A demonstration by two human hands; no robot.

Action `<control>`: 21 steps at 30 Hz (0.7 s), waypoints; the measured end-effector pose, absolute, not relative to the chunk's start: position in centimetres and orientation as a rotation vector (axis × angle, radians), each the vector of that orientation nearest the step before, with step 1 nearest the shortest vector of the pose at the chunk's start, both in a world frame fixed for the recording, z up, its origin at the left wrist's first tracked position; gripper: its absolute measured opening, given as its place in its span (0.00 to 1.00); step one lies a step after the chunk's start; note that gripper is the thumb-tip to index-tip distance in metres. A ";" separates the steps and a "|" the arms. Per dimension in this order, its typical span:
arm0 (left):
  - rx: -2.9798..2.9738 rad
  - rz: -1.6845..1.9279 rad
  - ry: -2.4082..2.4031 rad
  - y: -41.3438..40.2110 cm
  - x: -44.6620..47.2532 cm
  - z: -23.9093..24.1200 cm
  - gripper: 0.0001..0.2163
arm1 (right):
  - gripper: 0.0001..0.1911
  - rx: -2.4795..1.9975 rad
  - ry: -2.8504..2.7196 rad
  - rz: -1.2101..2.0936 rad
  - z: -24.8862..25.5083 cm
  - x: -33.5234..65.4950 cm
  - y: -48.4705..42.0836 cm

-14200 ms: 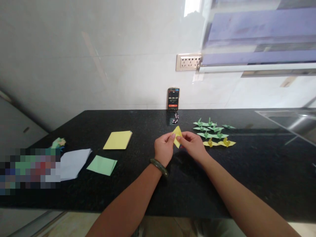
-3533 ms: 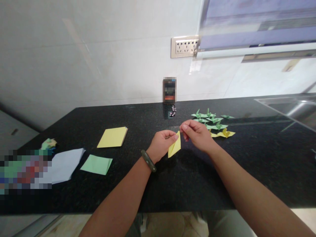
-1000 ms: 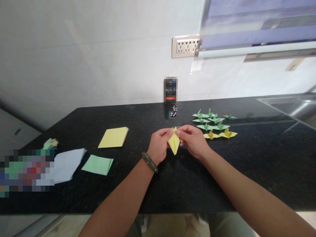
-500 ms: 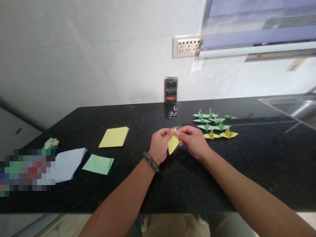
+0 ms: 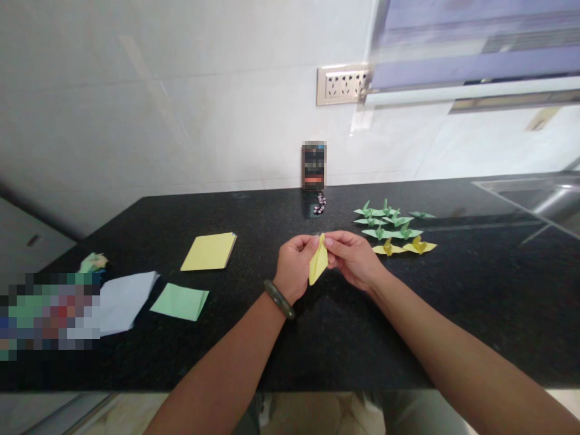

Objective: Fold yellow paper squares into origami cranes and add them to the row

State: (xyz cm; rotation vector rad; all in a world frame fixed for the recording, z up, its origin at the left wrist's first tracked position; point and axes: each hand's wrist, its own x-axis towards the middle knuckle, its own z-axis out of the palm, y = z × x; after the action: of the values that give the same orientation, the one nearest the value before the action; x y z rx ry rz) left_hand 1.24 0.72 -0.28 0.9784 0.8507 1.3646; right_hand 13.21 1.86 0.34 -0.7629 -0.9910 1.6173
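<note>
A folded yellow paper piece [image 5: 318, 264], long and pointed, hangs between my hands above the black countertop [image 5: 408, 314]. My left hand [image 5: 294, 266], with a dark bangle at the wrist, pinches its upper left edge. My right hand [image 5: 356, 258] pinches the top from the right side. Both sets of fingers are closed on the paper. To the right lie several finished green paper cranes [image 5: 388, 220] and two yellow cranes [image 5: 405, 247].
A yellow paper stack [image 5: 209, 251], a green sheet [image 5: 179, 301] and pale blue sheets [image 5: 124, 299] lie to the left. A phone [image 5: 314, 166] leans on the wall, beads [image 5: 320, 204] before it. A steel sink [image 5: 539, 196] sits far right.
Over the last second the yellow piece has turned slightly between my fingers, its lower tip tilting left. Both hands stay in the same place above the counter.
</note>
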 end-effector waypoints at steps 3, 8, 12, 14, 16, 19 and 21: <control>0.967 1.351 0.826 0.7 1.2 -0.2 0.11 | 0.11 -0.765 -0.974 1.634 0.2 13.3 1.9; 0.935 1.331 0.842 0.8 1.2 -0.2 0.12 | 0.10 -0.759 -0.966 1.640 0.0 13.3 2.0; 0.918 1.331 0.840 0.7 1.2 -0.2 0.13 | 0.10 -0.768 -0.962 1.635 0.1 13.3 2.0; 0.911 1.328 0.852 0.6 1.3 -0.1 0.13 | 0.10 -0.773 -0.962 1.632 0.1 13.3 2.0; 0.908 1.326 0.862 0.6 1.3 0.0 0.13 | 0.10 -0.772 -0.965 1.632 0.2 13.3 2.0; 0.908 1.328 0.864 0.6 1.3 0.0 0.13 | 0.10 -0.774 -0.967 1.634 0.2 13.3 2.1; 0.909 1.330 0.866 0.6 1.3 0.1 0.12 | 0.10 -0.773 -0.968 1.634 0.2 13.3 2.1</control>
State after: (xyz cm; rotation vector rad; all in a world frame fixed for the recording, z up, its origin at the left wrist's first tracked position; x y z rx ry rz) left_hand 1.31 0.56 0.05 0.9091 0.8655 1.3298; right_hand 13.29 2.06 0.17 -0.7730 -0.9677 1.6338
